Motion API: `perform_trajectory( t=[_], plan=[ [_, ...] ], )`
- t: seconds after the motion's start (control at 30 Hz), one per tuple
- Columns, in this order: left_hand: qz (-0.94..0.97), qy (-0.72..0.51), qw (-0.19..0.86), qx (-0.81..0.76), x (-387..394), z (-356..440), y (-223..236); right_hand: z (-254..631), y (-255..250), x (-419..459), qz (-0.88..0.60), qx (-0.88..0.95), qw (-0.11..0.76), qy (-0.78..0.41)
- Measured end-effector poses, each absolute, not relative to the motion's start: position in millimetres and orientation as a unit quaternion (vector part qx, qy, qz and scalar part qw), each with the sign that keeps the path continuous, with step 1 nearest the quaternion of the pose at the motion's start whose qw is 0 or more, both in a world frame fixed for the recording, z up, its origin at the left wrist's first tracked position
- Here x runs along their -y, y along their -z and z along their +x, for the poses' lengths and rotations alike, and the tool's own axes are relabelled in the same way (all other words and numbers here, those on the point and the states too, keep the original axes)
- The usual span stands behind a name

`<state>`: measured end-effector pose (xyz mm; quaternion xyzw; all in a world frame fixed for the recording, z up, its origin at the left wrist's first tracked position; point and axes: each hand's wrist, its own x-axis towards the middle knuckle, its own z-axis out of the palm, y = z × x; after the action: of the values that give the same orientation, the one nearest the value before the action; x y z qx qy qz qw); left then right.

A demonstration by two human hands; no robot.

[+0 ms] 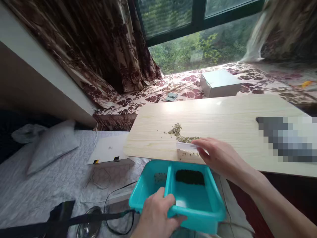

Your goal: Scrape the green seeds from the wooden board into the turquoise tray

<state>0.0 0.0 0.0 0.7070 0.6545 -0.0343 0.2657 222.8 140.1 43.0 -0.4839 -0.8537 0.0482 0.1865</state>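
Note:
My right hand [214,150] pinches a white flat card [184,146], which stands on edge on the wooden tabletop near its front edge. Just beyond the card lies a loose heap of small greenish-brown grains [176,130], with some scattered to the left and a few on the near side. My left hand [158,210] grips the near rim of a teal two-compartment bin [198,209], fingers closed round it. The bin is held below the table's front edge. Dark green grains [190,177] lie at the far end of its right compartment; a few specks [160,178] show in the left one.
The pale wooden table [223,115] reaches right to a blurred-out dark object [284,138]. A white box [220,82] sits on the floral window ledge. On the bed at left are a pillow [54,145], a white flat box [109,150] and cables. A black strap [99,218] crosses the lower left.

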Motion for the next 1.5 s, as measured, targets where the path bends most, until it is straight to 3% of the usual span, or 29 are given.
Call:
perform_trajectory(
  t=[0.3,0.87,1.5],
  plan=[
    [0.705,0.006,0.261,-0.659,6,-8,1,247,-52,-122,-0.458,0.859,0.223,-0.057],
    [0.713,-0.049,0.235,-0.658,9,-21,7,246,-45,-115,-0.481,0.851,0.208,-0.028],
    [0.688,-0.052,0.230,-0.686,10,-22,5,233,-47,-112,-0.458,0.858,0.221,-0.075]
  ],
)
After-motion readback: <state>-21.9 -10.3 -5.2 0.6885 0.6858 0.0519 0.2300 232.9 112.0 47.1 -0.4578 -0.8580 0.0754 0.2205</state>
